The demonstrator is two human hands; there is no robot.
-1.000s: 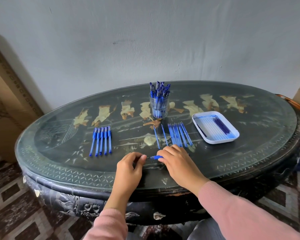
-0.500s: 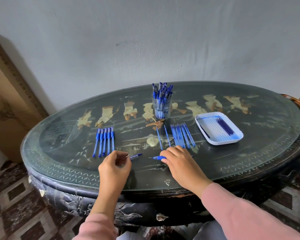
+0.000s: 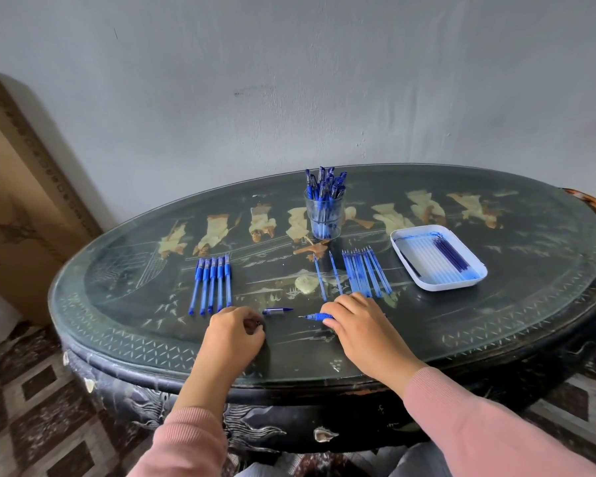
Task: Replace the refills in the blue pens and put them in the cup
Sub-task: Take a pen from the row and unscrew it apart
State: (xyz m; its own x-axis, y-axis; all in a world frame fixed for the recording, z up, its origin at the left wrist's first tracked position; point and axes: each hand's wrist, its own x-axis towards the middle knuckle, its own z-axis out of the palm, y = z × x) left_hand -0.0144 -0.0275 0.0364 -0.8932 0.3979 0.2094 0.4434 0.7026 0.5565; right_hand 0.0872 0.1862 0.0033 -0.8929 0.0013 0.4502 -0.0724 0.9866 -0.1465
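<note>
The pen point(image 3: 319, 317) lies on the table point(image 3: 496, 325) close to its near edge, long axis left-right, tip pointing at the left hand point(image 3: 234, 333). The right hand point(image 3: 362, 327) holds it by the barrel, fingers curled over it, so only the blue grip and tip show. The cap point(image 3: 277, 310) lies loose between the hands, just beyond the left knuckles. The left fingers are curled in; I cannot tell whether they pinch anything. The grip end probably gets unscrewed next, and the left hand is nearer to it. Refills point(image 3: 365, 273) lie just behind the right hand, pointing toward the cup point(image 3: 324, 215).
</note>
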